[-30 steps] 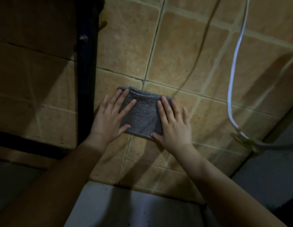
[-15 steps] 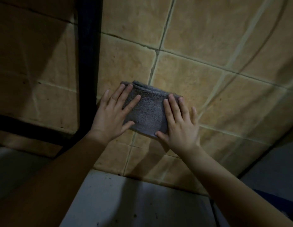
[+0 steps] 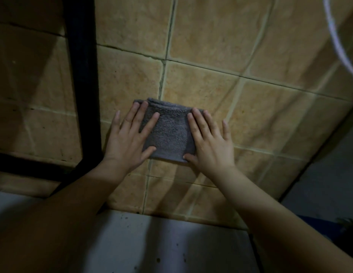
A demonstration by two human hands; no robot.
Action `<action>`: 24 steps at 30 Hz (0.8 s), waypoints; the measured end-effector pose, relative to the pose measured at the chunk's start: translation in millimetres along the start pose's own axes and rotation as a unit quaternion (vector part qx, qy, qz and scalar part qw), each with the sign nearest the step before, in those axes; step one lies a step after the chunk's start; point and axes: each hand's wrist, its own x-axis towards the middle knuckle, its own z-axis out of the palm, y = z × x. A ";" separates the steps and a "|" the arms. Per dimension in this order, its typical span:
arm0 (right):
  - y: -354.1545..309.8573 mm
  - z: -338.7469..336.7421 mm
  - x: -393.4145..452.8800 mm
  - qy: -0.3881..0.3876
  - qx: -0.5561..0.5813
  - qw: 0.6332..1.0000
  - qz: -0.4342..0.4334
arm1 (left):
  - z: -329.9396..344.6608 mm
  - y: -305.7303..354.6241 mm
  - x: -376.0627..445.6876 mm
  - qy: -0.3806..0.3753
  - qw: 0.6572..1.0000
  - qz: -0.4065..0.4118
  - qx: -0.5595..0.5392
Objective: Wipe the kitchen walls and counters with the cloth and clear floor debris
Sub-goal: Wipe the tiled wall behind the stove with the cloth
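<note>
A folded grey terry cloth (image 3: 168, 134) lies flat against the tan tiled wall (image 3: 211, 46), just below a crossing of grout lines. My left hand (image 3: 128, 142) presses its left edge with the fingers spread, and the outer fingers rest on the tile. My right hand (image 3: 211, 146) presses the right edge the same way, thumb at the cloth's lower corner. Both forearms reach up from the bottom of the view. The light is dim.
A black pipe (image 3: 81, 75) runs down the wall just left of my left hand and joins a horizontal black bar (image 3: 23, 164). A white cable (image 3: 337, 40) curves at the top right. A pale counter (image 3: 161, 243) with dark specks (image 3: 157, 260) lies below the wall.
Both hands slid the cloth down the wall, away from the grout crossing, then slightly right. The view shifted, and the white cable left the frame and came back.
</note>
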 end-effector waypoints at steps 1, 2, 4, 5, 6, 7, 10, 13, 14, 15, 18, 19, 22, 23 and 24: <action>2.8 -1.8 -0.1 -0.006 -0.001 1.000 0.006 | -3.4 2.3 2.5 -0.002 1.000 -0.001 0.000; 5.8 -3.6 -0.5 -0.011 -0.004 1.000 0.010 | -6.9 4.4 5.5 -0.006 1.000 -0.001 0.002; 13.8 -6.1 -0.7 -0.012 -0.009 1.000 0.012 | -13.5 8.1 12.2 -0.010 1.000 0.003 0.007; 18.7 -7.6 -0.5 -0.011 -0.010 1.000 0.012 | -17.2 9.9 15.7 -0.009 1.000 0.009 0.008; 23.9 -9.1 -0.2 -0.010 -0.010 1.000 0.012 | -21.0 12.1 19.1 -0.005 1.000 0.016 0.008; 29.3 -10.6 0.0 -0.009 -0.009 1.000 0.013 | -24.5 14.2 22.4 0.001 1.000 0.022 0.009; 44.5 -14.8 -0.8 -0.006 -0.011 1.000 0.022 | -34.0 22.0 31.9 0.019 0.999 0.036 0.018; 57.0 -16.0 -2.6 -0.005 -0.008 0.999 0.031 | -40.3 31.1 38.7 0.009 0.999 0.046 0.015; 60.5 -16.3 -3.3 -0.004 -0.006 0.999 0.035 | -42.2 33.9 41.0 0.019 0.998 0.048 0.022; 64.2 -16.8 -4.5 -0.006 -0.006 0.999 0.041 | -44.6 36.5 43.4 0.030 0.998 0.049 0.025; 76.3 -18.8 -9.3 -0.019 0.001 0.999 0.047 | -52.7 45.8 50.7 0.027 0.998 0.061 0.009; 81.0 -19.1 -11.0 -0.029 0.005 0.999 0.045 | -54.7 49.6 53.0 0.023 0.998 0.065 0.006; 93.6 -19.1 -16.1 -0.041 -0.011 0.998 0.046 | -59.2 61.9 58.4 0.031 0.997 0.067 0.000; 97.2 -19.6 -17.6 -0.043 -0.024 0.997 0.052 | -60.3 65.6 59.7 0.037 0.997 0.067 -0.003; 100.3 -20.3 -19.1 -0.047 -0.033 0.997 0.058 | -61.1 69.2 60.5 0.039 0.997 0.068 -0.006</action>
